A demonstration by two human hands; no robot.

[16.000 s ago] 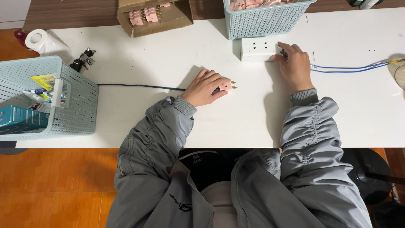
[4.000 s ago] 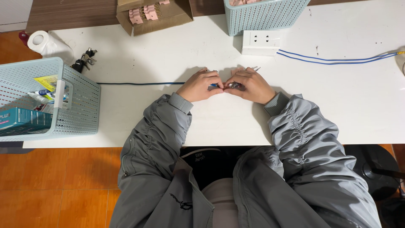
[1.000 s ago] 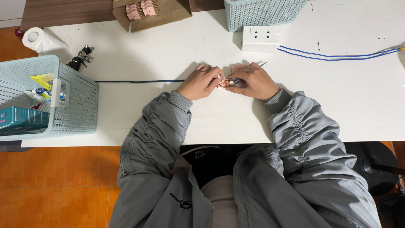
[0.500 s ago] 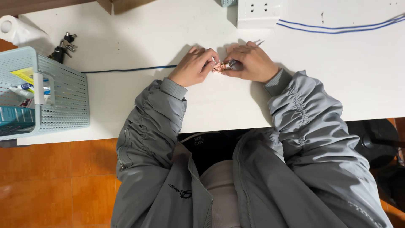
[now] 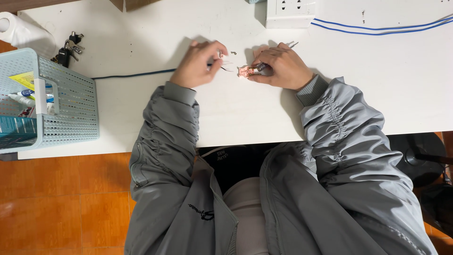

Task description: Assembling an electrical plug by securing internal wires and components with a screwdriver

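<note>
On the smooth white table (image 5: 141, 113), the right hand (image 5: 283, 66) pinches a small pink rectangular part (image 5: 245, 71); the left hand (image 5: 198, 63), its grip narrow, holds a thin dark-blue cable (image 5: 132, 74).

A small electronics assembly bench is suggested: a white worktable (image 5: 141, 118), a power strip (image 5: 290, 12) at top centre, blue wires (image 5: 377, 27) (upper right), a parts basket (image 5: 71, 104) at left.

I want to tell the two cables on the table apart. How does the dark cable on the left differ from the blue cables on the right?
The dark cable is a single, darker strand; the blue cables are two brighter strands running side by side. The dark cable runs to the left hand; the blue cables lie at the far edge, beside the white power strip, away from both hands. Both are thin and lie flat on the white table.
</note>
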